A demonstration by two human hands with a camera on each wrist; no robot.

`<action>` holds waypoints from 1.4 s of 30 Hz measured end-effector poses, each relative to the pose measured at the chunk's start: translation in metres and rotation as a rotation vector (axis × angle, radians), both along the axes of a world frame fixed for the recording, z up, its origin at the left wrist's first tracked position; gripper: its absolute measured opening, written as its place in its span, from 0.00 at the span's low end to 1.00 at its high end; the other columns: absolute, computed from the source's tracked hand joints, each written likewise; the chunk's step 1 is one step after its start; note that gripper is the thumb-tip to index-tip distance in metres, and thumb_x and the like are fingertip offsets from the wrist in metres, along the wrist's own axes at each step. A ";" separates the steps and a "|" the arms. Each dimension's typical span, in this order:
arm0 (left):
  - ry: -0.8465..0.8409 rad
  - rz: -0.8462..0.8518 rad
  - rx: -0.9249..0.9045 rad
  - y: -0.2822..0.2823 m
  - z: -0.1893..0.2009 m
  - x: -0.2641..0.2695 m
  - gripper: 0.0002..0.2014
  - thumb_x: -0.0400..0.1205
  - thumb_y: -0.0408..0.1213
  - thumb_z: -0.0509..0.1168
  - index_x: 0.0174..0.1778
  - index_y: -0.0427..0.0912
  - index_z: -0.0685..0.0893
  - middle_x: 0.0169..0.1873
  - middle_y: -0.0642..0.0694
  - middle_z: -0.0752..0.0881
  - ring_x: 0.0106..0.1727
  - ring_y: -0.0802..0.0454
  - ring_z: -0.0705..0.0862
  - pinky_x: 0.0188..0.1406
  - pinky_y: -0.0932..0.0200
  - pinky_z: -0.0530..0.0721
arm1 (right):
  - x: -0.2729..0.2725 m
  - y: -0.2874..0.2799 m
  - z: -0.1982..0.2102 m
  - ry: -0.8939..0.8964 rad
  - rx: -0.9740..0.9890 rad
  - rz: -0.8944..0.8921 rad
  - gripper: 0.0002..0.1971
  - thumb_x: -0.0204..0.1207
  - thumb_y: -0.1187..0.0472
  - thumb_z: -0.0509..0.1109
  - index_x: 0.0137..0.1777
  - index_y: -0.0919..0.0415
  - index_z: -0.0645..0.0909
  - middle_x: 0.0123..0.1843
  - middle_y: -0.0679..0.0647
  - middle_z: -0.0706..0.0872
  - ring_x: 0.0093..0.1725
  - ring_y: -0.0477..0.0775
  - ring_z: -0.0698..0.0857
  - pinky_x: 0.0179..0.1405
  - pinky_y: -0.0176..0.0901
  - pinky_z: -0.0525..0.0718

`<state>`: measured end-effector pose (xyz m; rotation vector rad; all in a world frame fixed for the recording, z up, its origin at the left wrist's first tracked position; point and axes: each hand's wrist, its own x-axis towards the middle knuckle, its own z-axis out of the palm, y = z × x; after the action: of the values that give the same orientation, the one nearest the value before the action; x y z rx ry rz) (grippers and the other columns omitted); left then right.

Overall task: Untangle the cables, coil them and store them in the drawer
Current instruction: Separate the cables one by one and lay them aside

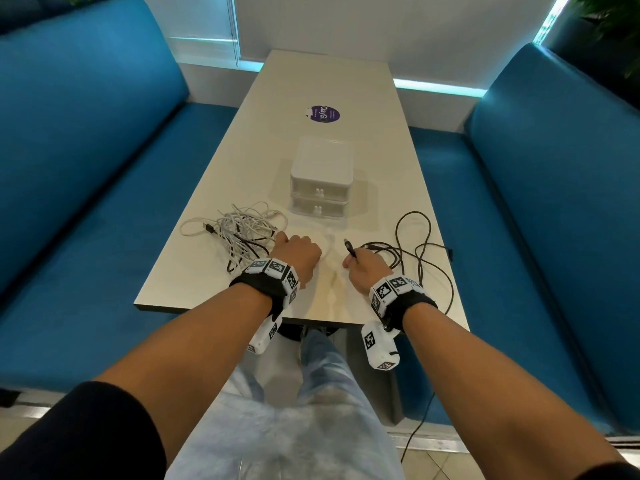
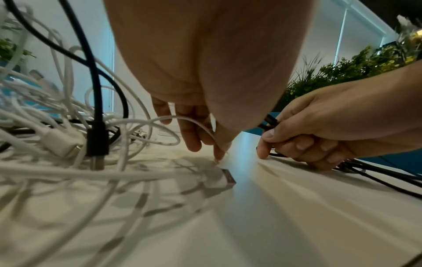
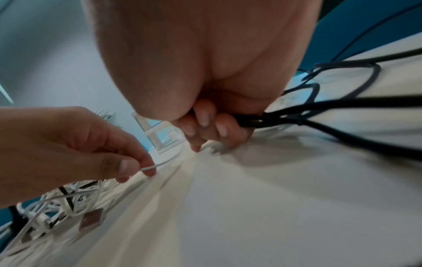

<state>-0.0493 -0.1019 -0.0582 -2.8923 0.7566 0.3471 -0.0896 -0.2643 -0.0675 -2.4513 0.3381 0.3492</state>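
Observation:
A tangle of white and black cables [image 1: 242, 230] lies on the table's left side, close up in the left wrist view [image 2: 68, 137]. My left hand [image 1: 294, 252] sits at the tangle's right edge and pinches a thin white cable [image 2: 194, 122] between thumb and fingertip [image 3: 146, 169]. My right hand [image 1: 363, 265] grips a black cable [image 1: 415, 251] with curled fingers [image 3: 205, 126]; its plug [image 1: 349, 247] sticks out above the fist. Loose loops of that black cable spread to the right and hang over the table edge. The white two-drawer box [image 1: 322, 181] stands behind the hands with both drawers closed.
The long pale table [image 1: 311, 84] runs between two blue benches [image 1: 86, 168] [image 1: 554, 185]. A purple round sticker [image 1: 325, 114] lies beyond the drawer box. The black cable trails down to the floor [image 1: 415, 438] on the right. Green plants [image 2: 356, 68] stand beyond the right bench.

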 end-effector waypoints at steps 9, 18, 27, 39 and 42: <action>0.040 -0.050 -0.184 0.004 0.003 -0.016 0.12 0.84 0.29 0.56 0.54 0.49 0.79 0.49 0.48 0.78 0.51 0.44 0.81 0.65 0.43 0.62 | 0.003 0.003 0.001 -0.115 0.215 -0.086 0.15 0.86 0.56 0.55 0.53 0.56 0.85 0.47 0.52 0.84 0.47 0.54 0.82 0.44 0.43 0.72; 0.043 -0.155 -0.146 0.002 0.004 -0.026 0.14 0.85 0.30 0.55 0.60 0.51 0.81 0.50 0.48 0.78 0.47 0.44 0.80 0.56 0.45 0.64 | 0.005 0.012 0.011 -0.172 0.133 -0.006 0.18 0.87 0.50 0.57 0.47 0.57 0.84 0.42 0.50 0.84 0.45 0.55 0.82 0.45 0.45 0.73; -0.048 -0.162 0.017 0.037 0.022 -0.009 0.15 0.79 0.22 0.57 0.49 0.49 0.74 0.39 0.49 0.82 0.40 0.45 0.76 0.70 0.46 0.62 | 0.001 -0.019 0.003 -0.020 -0.312 0.036 0.18 0.89 0.51 0.52 0.62 0.63 0.78 0.55 0.63 0.86 0.54 0.64 0.85 0.47 0.49 0.81; -0.079 -0.162 -0.009 0.012 0.011 -0.017 0.09 0.87 0.34 0.57 0.49 0.50 0.82 0.26 0.55 0.74 0.33 0.49 0.72 0.68 0.46 0.65 | 0.002 0.025 0.026 -0.179 0.085 0.249 0.15 0.85 0.48 0.56 0.47 0.57 0.78 0.41 0.54 0.86 0.40 0.57 0.84 0.45 0.56 0.83; -0.099 -0.162 -0.031 0.020 0.009 -0.017 0.10 0.89 0.39 0.56 0.50 0.50 0.84 0.31 0.53 0.83 0.40 0.47 0.81 0.68 0.46 0.63 | 0.001 0.026 0.022 -0.142 -0.092 0.331 0.15 0.86 0.51 0.57 0.51 0.61 0.80 0.46 0.59 0.87 0.45 0.60 0.84 0.47 0.54 0.83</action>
<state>-0.0665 -0.0821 -0.0488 -2.8267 0.9786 0.1744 -0.0887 -0.2386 -0.0460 -2.6059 -0.1170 0.3001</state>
